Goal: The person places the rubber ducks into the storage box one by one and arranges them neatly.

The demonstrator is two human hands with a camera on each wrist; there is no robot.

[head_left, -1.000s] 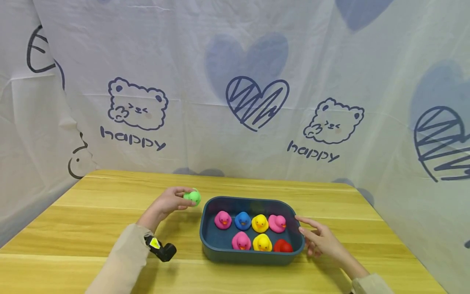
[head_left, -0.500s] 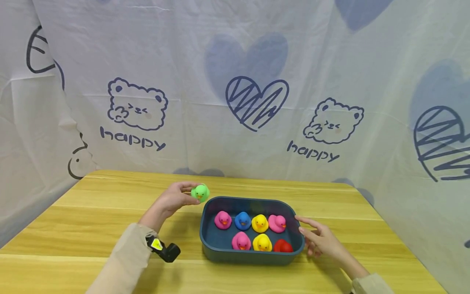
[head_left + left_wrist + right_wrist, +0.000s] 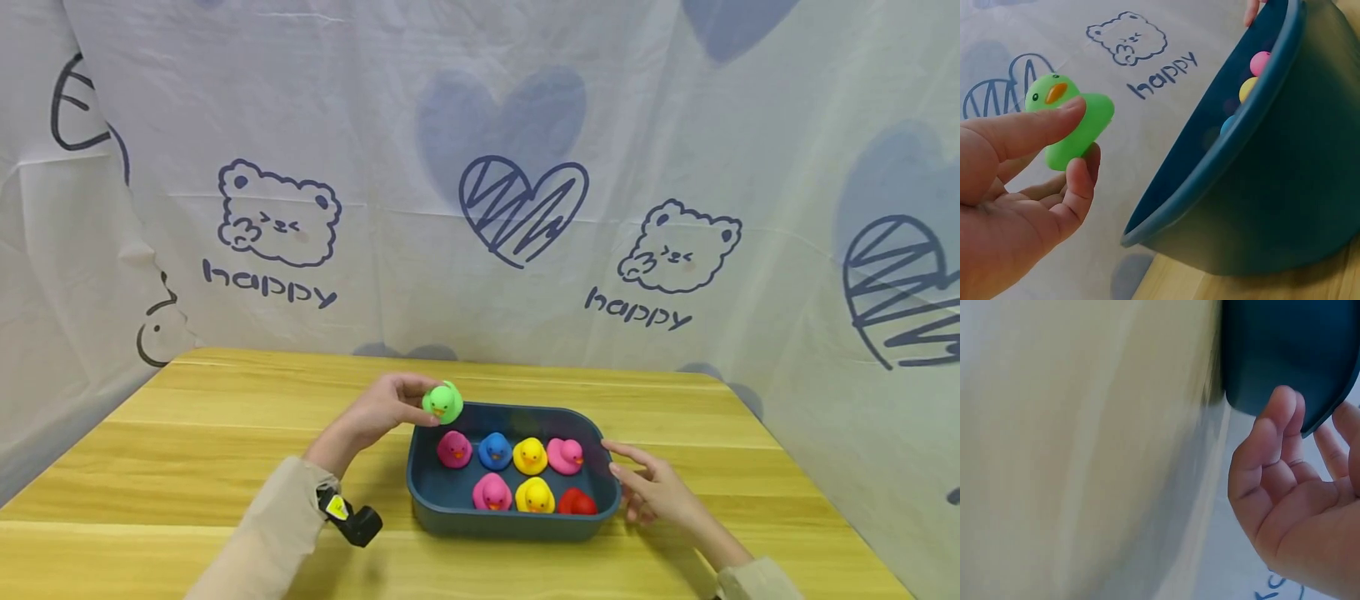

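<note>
My left hand (image 3: 378, 408) pinches a green rubber duck (image 3: 443, 403) between thumb and fingers. The duck hangs over the far left corner of a dark blue bin (image 3: 510, 525), its face and orange beak showing in the left wrist view. Inside the bin sit several rubber ducks: a blue one (image 3: 495, 451), a red one (image 3: 578, 502), two yellow and three pink. At the bin's right end, my right hand (image 3: 654, 492) touches the rim with its fingertips. In the right wrist view the lower fingers bend loosely beside the bin's outer wall (image 3: 1285, 350).
The bin stands on a light wooden table (image 3: 225, 467). A white curtain (image 3: 405, 250) with bears and hearts hangs behind the table's far edge. A black wrist camera (image 3: 356, 521) sticks out from the left sleeve.
My left hand has carried the green duck rightward, from beside the bin to over its left rim. The right hand and the bin have stayed put.
</note>
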